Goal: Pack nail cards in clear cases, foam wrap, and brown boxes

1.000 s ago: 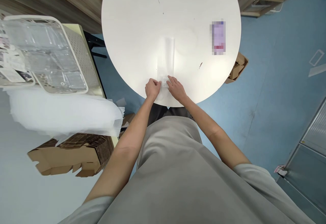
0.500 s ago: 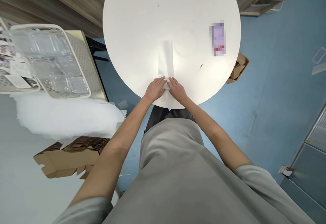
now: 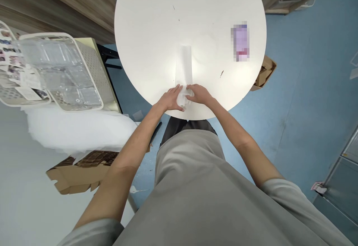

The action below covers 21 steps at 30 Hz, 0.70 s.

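A narrow strip of thin white, translucent wrapping sheet [image 3: 184, 63] lies lengthwise on the round white table [image 3: 151, 22]. At its near end is a small, crumpled, clear-looking bundle [image 3: 182, 98], close to the table's front edge; what is inside cannot be made out. My left hand [image 3: 170, 100] cups the bundle's left side, fingertips at its far edge and thumb at the near edge. From the right, my right hand [image 3: 200, 94] holds it between bent fingers and thumb.
A phone-sized, pixelated purple item [image 3: 241, 43] lies on the table's right side. White baskets [image 3: 92, 78] with clear plastic packs stand at left, above a white sheet stack [image 3: 81, 128] and folded cardboard [image 3: 81, 177]. An open carton [image 3: 264, 74] sits beyond the table's right edge.
My hands have spread slightly, baring the bundle between them. My left thumb has swung nearer the table's edge, and my right fingers have bent. The whole view has shifted a little.
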### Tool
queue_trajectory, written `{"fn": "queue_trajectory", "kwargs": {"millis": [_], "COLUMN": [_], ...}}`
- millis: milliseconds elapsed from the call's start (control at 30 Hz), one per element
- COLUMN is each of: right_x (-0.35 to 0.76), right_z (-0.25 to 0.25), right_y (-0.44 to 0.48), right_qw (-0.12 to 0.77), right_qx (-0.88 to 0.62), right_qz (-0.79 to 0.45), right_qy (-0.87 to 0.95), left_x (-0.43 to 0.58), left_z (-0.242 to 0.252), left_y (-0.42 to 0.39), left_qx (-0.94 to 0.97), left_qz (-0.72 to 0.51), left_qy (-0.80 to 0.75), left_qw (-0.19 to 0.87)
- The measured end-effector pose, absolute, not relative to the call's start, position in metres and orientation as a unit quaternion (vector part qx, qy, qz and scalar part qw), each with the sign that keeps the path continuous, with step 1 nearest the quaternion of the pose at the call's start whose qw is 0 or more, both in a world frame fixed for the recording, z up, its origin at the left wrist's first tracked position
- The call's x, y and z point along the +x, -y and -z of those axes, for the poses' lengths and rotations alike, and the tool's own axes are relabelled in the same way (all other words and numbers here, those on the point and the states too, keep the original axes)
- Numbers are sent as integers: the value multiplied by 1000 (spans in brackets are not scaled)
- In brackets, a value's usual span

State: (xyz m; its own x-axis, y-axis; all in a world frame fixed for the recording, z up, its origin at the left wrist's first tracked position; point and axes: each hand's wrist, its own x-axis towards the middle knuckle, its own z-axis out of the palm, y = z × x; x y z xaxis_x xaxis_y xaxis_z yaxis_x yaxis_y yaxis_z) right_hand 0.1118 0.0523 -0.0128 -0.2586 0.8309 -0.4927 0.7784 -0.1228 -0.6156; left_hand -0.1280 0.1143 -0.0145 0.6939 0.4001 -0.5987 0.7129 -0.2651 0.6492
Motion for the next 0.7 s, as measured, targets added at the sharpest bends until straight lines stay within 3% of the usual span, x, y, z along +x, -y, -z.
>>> {"fn": "queue_trajectory", "kwargs": {"millis": [200,433,700], "right_x": [123,134,116], "right_z": [16,30,28], "right_y": [-59,-47,-43], "right_qw": [49,142,93], "right_qx": [-610,-598,-648], "right_qz": [-488,-549,-438], "right_qy": [622,567,616], "left_x": [-125,-127,-114], "left_z": [14,17,13], "left_y": [-114,-132,-131], "left_qx": [807,801,771], "left_qz": [142,132,109], "left_qy": [-373,-350,-409], "left_qw": [436,467,477]}}
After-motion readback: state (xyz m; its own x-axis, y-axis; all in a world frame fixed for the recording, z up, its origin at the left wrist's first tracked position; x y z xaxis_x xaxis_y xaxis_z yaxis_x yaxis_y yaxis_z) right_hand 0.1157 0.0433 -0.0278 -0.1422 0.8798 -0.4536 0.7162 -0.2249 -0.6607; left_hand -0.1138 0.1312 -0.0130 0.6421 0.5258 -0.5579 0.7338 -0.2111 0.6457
